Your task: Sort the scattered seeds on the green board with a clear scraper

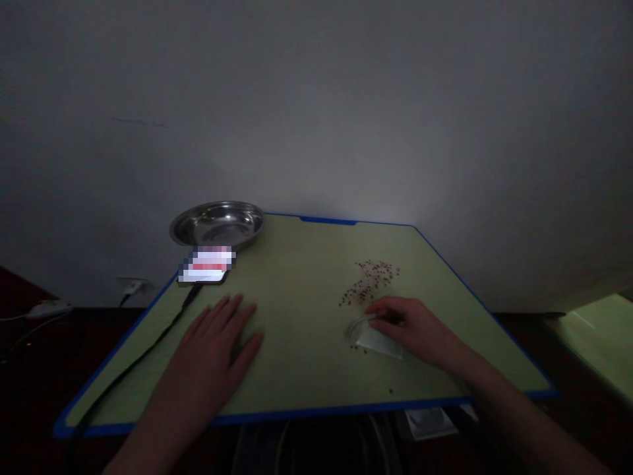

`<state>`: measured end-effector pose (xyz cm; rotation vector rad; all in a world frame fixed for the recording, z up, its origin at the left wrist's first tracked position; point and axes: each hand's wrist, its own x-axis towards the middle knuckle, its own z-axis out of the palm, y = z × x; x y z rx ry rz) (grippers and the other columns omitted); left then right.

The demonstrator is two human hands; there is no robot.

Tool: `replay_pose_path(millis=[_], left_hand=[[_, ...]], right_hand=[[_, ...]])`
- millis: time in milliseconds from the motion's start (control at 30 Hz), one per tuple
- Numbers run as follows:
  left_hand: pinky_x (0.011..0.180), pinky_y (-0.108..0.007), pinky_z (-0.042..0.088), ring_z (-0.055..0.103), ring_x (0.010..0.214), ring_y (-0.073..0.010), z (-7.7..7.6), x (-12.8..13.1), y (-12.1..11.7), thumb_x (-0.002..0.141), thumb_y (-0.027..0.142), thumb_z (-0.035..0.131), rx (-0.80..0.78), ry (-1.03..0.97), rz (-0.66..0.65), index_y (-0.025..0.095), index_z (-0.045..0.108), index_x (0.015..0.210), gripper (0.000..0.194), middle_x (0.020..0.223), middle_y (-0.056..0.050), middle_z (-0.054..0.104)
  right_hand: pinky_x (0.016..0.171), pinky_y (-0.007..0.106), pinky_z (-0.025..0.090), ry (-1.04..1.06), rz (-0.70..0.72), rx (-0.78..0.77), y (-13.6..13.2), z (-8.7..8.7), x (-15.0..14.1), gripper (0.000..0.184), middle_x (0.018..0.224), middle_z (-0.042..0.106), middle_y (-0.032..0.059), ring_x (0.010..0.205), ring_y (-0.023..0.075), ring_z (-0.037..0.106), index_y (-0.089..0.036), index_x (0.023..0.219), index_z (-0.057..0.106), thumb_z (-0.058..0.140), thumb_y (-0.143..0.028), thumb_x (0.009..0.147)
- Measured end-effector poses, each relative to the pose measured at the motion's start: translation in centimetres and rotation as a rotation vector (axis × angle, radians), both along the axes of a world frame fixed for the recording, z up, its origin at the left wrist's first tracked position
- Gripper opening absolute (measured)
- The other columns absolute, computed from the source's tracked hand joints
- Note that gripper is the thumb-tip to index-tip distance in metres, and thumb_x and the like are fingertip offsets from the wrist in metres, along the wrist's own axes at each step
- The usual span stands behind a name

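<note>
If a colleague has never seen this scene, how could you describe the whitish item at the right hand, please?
On the pale table with the blue edge, find the right hand. It pinches a small whitish item, just in front of the main scatter of dark bits. Unlike those, the item is one larger, pale piece.

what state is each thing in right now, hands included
metal bowl, upright, open side up
phone, screen lit
black cable, running from the phone's near end
left hand, palm down, fingers spread
right hand, pinching the whitish bag
whitish bag, held at its edge, contents unclear
small dark bits, scattered loose on the table
</note>
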<state>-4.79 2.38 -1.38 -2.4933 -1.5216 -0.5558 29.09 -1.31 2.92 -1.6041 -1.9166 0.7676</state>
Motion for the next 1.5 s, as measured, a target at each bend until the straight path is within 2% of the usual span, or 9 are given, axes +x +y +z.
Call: replay_pose_path(millis=[133,500,667,767,867,1067,1200,1367,1500], left_hand=[[0.108,-0.052,0.035,0.045,0.130,-0.0296,0.2,0.0,-0.1,0.089,0.058,0.031,-0.012,-0.003,0.003,0.016,0.057,0.126,0.062,0.139,-0.016,0.051],[0.107,-0.052,0.036,0.045,0.129,-0.0297,0.4,0.2,-0.2,0.088,0.059,0.031,-0.037,-0.030,0.012,0.018,0.058,0.124,0.061,0.139,-0.014,0.051],[0.107,-0.052,0.036,0.044,0.130,-0.0297,0.7,0.2,-0.3,0.089,0.059,0.029,-0.055,-0.005,0.012,0.017,0.056,0.126,0.062,0.139,-0.015,0.050],[0.108,-0.051,0.035,0.044,0.130,-0.0297,0.7,0.2,-0.3,0.089,0.060,0.028,-0.050,-0.002,0.010,0.016,0.056,0.126,0.064,0.140,-0.015,0.050],[0.108,-0.051,0.035,0.044,0.130,-0.0299,0.6,0.2,-0.2,0.088,0.060,0.027,-0.049,-0.008,0.009,0.016,0.057,0.126,0.065,0.139,-0.015,0.050],[0.108,-0.051,0.035,0.043,0.131,-0.0304,0.3,0.1,0.1,0.088,0.062,0.027,-0.040,-0.007,0.003,0.017,0.054,0.128,0.066,0.140,-0.014,0.050],[0.109,-0.050,0.034,0.042,0.131,-0.0302,0.3,-0.1,0.2,0.088,0.062,0.027,-0.048,0.013,-0.015,0.018,0.053,0.129,0.066,0.140,-0.014,0.049],[0.109,-0.049,0.034,0.042,0.131,-0.0300,0.6,0.0,0.0,0.088,0.063,0.025,-0.051,0.026,-0.013,0.016,0.054,0.128,0.069,0.140,-0.015,0.049],[0.109,-0.049,0.034,0.043,0.131,-0.0292,0.7,0.0,-0.1,0.088,0.063,0.025,-0.053,0.018,-0.011,0.016,0.054,0.128,0.068,0.139,-0.015,0.050]], right_hand=[[0.063,0.028,0.049,0.035,0.032,-0.021,-1.0,-0.1,-1.7,0.015,0.078,0.071,0.0033,0.069,0.0148,0.063,-0.018,0.095,0.068,0.060,-0.022,0.083],[0.067,0.025,0.048,0.019,0.201,-0.060,-3.0,1.2,-3.9,0.014,0.085,0.072,0.0013,0.075,0.0136,0.064,-0.020,0.092,0.070,0.059,-0.016,0.083],[0.071,0.025,0.048,0.023,0.228,-0.019,-3.6,2.1,-4.5,0.014,0.087,0.072,-0.0004,0.077,0.0133,0.064,-0.023,0.093,0.070,0.059,-0.019,0.085],[0.073,0.027,0.049,0.023,0.162,0.013,-3.6,2.8,-3.5,0.014,0.089,0.073,0.0004,0.081,0.0149,0.064,-0.024,0.093,0.070,0.059,-0.021,0.085],[0.069,0.029,0.049,0.008,0.005,0.045,-3.7,2.8,-1.3,0.013,0.087,0.072,0.0019,0.078,0.0167,0.064,-0.023,0.092,0.070,0.059,-0.025,0.084],[0.062,0.030,0.049,0.007,-0.214,0.030,-6.0,0.6,2.1,0.013,0.076,0.067,0.0027,0.070,0.0179,0.062,-0.022,0.088,0.067,0.057,-0.030,0.084],[0.067,0.032,0.050,0.021,-0.233,0.001,-7.3,-0.5,1.2,0.016,0.081,0.068,0.0034,0.074,0.0183,0.063,-0.022,0.094,0.066,0.056,-0.030,0.085],[0.071,0.030,0.051,0.095,-0.122,-0.058,-7.6,-0.3,-0.8,0.014,0.086,0.070,0.0020,0.081,0.0172,0.064,-0.024,0.095,0.067,0.056,-0.029,0.087],[0.067,0.028,0.052,0.141,-0.177,-0.017,-7.9,-0.3,-0.8,0.015,0.084,0.070,0.0016,0.078,0.0168,0.064,-0.026,0.093,0.069,0.059,-0.033,0.085]])
